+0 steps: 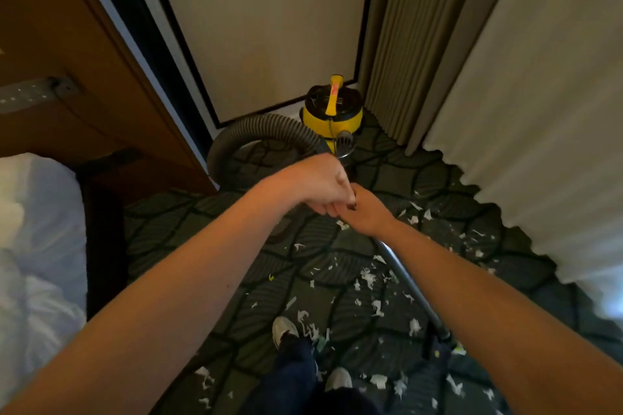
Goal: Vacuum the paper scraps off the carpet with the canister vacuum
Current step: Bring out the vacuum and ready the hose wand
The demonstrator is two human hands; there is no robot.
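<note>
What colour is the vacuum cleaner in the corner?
The canister vacuum is bright yellow with a black top; the head view shows it.

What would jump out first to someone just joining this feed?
The yellow canister vacuum stands in the far corner by the curtain, its grey hose looping left. Mid-frame, the left hand and right hand grip the metal wand, with white paper scraps strewn over the dark patterned carpet beneath.

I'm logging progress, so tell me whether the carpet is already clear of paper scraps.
No, many white paper scraps lie scattered on the carpet around the shoes and the vacuum's metal tube.
</note>
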